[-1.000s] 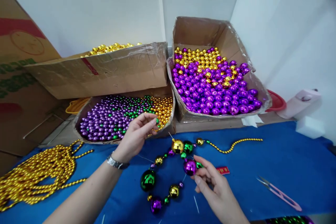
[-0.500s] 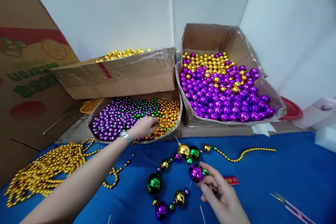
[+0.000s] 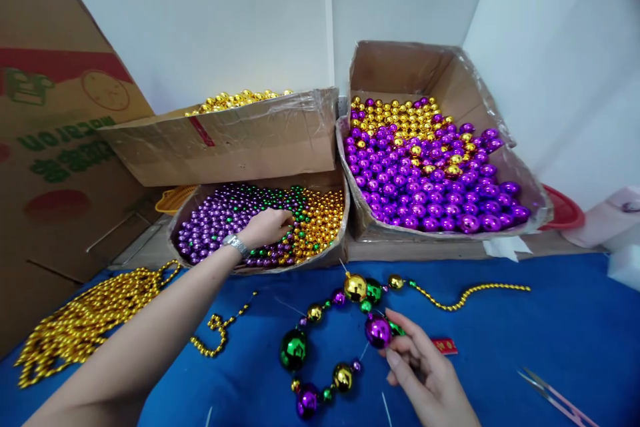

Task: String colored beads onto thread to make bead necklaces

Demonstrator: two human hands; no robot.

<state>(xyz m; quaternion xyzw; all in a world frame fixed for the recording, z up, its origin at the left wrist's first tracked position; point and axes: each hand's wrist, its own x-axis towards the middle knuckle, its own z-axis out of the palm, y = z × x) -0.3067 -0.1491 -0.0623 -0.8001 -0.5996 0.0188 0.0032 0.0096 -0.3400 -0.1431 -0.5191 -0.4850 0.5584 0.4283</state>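
My left hand [image 3: 267,227], with a watch [image 3: 236,245] on its wrist, is over the box of small beads [image 3: 220,213], among its purple and green ones. Its fingers are curled together, and whatever lies in them is hidden. My right hand [image 3: 417,357] pinches a bead necklace at a large purple bead [image 3: 377,331], just above the blue cloth. The rest of the necklace, with large green [image 3: 293,349] and gold beads [image 3: 355,287], curves around to the left. Bare thread shows between the held purple bead and a small purple bead [image 3: 357,365].
A box of large purple and gold beads [image 3: 425,193] stands at the back right. Another gold-filled box [image 3: 280,140] sits behind the small beads. Gold bead strands [image 3: 95,313] lie left. Tweezers [image 3: 555,393] and a red tag [image 3: 445,346] rest on the blue cloth [image 3: 500,333].
My left hand has moved a little left and away from me, from beside the gold beads toward the purple and green ones. My right hand keeps its pinch on the necklace.
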